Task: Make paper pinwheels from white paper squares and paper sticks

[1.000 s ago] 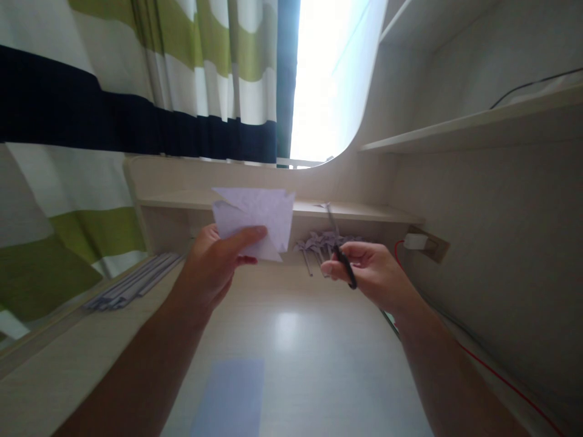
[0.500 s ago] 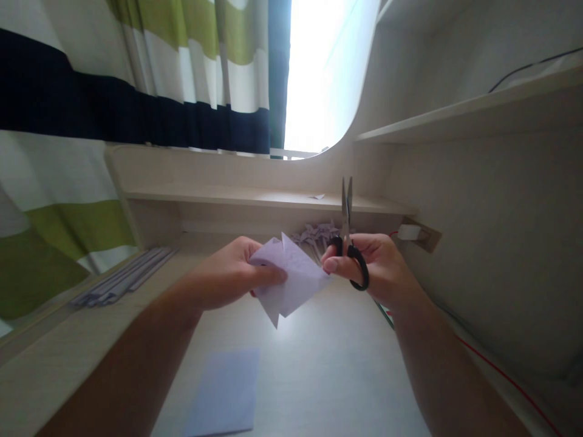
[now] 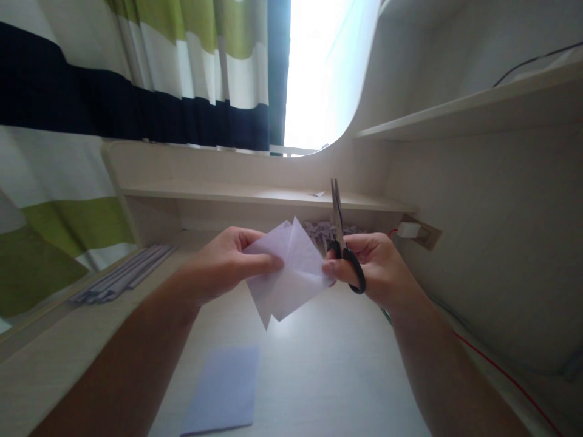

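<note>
Scissors upright in right hand, blades pointing up, closed

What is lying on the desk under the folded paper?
A flat pale blue sheet lies on the desk, below the folded paper held by both hands. The forearms cover parts of the desk.

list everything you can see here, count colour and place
folded pale lilac paper piece: one, pale lilac, held up between both hands
black-handled metal scissors: one pair, black and silver, in right hand, blades pointing up
flat lilac paper sheet: one, lilac, lying on desk near the front
lilac paper strips: a bundle, lilac, far left of desk
small lilac paper pieces: a pile, lilac, back of desk under the shelf
striped curtain: one, white, green and navy, upper left
left hand: one, pinching the paper
right hand: one, gripping the scissors, thumb on the paper
</note>
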Demonstrator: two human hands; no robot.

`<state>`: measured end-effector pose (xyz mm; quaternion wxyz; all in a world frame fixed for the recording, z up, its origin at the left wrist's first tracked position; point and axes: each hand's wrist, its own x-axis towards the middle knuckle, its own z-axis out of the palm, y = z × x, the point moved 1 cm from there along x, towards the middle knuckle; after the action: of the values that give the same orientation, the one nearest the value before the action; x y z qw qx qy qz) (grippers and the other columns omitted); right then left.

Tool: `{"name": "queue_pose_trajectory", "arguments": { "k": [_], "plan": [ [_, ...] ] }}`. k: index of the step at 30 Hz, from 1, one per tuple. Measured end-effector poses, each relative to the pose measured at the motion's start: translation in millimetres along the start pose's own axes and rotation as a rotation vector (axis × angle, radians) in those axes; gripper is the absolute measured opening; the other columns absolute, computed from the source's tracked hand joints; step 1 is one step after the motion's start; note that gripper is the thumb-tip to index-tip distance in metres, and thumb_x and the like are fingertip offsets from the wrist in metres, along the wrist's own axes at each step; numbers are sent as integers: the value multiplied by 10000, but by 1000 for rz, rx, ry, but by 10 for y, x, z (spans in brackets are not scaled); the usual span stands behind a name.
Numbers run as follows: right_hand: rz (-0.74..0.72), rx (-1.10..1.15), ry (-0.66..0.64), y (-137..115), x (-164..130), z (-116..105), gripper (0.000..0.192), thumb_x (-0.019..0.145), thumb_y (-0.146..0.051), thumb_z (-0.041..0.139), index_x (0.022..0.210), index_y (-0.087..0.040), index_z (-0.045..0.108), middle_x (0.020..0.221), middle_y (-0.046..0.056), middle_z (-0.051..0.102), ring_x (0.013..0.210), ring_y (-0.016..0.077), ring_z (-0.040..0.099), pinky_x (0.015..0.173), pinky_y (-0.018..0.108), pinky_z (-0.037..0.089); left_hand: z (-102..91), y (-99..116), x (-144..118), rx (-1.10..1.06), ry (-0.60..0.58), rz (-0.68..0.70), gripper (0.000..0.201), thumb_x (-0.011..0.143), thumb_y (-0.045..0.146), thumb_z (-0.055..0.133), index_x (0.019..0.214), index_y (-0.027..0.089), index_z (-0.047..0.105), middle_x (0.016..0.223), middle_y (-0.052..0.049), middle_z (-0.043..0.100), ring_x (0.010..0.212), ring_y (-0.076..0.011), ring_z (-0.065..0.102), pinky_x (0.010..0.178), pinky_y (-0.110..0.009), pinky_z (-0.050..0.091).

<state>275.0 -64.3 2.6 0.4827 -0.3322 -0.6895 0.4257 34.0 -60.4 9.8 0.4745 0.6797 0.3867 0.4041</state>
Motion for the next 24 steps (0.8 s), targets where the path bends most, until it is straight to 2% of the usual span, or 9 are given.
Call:
{"name": "queue_pose_trajectory", "arguments": {
  "k": [2,5,8,12,14,16,19,22,24],
  "plan": [
    [-8,21,13,22,19,-9,159,639,-226,915,658,-158,773,595,18,708,539,134,625,499,219,469,-17,2,10,-58,55,9,133,721,311,836,786,195,836,720,-58,764,561,-150,651,478,-190,479],
    [-12,58,20,44,42,-10,139,666,-218,895,639,-161,771,587,15,718,540,121,640,510,199,475,-37,0,17,-96,68,14,140,732,316,852,809,200,836,718,-39,764,560,-128,646,484,-176,470],
    [1,90,-3,61,45,12,133,669,-217,894,646,-164,774,583,10,721,533,116,645,515,195,484,-41,-7,19,-69,19,-23,179,727,329,868,845,195,849,762,-62,789,599,-157,685,527,-210,515],
    [55,40,-108,120,43,50,143,682,-237,898,697,-161,778,638,17,740,583,128,669,536,200,490,-37,-49,43,8,-85,-98,227,727,371,859,856,184,853,797,-90,804,635,-208,721,559,-268,551],
    [89,-26,-162,182,66,59,171,707,-284,891,753,-157,787,690,36,759,629,145,690,570,218,508,-79,-102,85,66,-60,-107,253,721,396,842,831,169,848,760,-93,792,597,-208,699,522,-267,520],
    [148,-187,-213,277,108,66,222,774,-366,845,812,-154,792,755,59,778,663,153,695,592,231,512,-190,-184,152,164,65,-90,272,690,401,834,793,149,841,715,-93,775,556,-197,664,484,-254,466],
    [320,-674,-350,493,171,113,316,846,-479,753,789,-170,776,753,58,772,612,136,653,526,221,444,-474,-339,253,321,400,-100,286,599,361,844,781,140,847,663,-87,759,532,-206,642,458,-253,410],
    [427,-869,-480,745,185,268,313,716,-436,859,629,-164,729,571,43,697,474,137,575,441,241,345,-738,-485,294,318,551,-115,294,568,358,820,752,129,832,636,-94,746,521,-218,629,445,-262,391],
    [451,-938,-572,900,160,427,290,701,-405,861,598,-168,731,547,46,682,455,143,565,443,253,329,-841,-567,265,296,609,-111,297,574,371,801,756,138,826,641,-85,746,524,-211,628,447,-258,393]
  ]
}}
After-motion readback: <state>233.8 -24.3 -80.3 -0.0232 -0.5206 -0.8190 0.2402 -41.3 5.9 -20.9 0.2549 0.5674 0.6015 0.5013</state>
